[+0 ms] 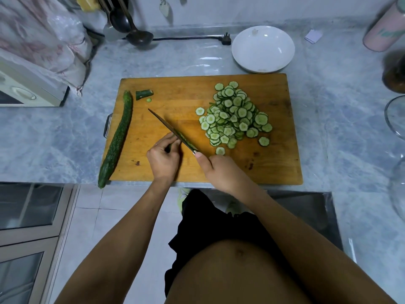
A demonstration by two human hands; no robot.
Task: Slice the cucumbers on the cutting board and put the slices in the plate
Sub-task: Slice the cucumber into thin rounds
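1. Head view: the left hand (163,157) lies on the wooden cutting board (274,167), its fingers (173,139) curled round a short piece of cucumber (186,141), most of which is hidden under them and under the blade.
2. The right hand (219,170) grips the handle of a knife (168,127); the handle is hidden in the closed fist, and the thumb lies straight along it, pointing at the blade's heel.
3. The blade runs from the right thumb's tip past the left fingertips and on beyond them toward the far left; its heel half rests on the held piece, just beside the left fingertips.
4. A heap of cucumber slices (235,115) lies on the board beyond the right fingers and to their right; the nearest loose slice sits just past the right knuckles.
5. A whole cucumber (117,139) lies along the board's left edge, well to the left of the left fingers, its near tip overhanging the board.
6. A cut-off cucumber end (144,94) and a tiny round beside it lie beyond the knife's tip.
7. The white plate (263,49) stands on the marble counter (339,106) beyond the board's far edge, well apart from both hands, with no slices in it.
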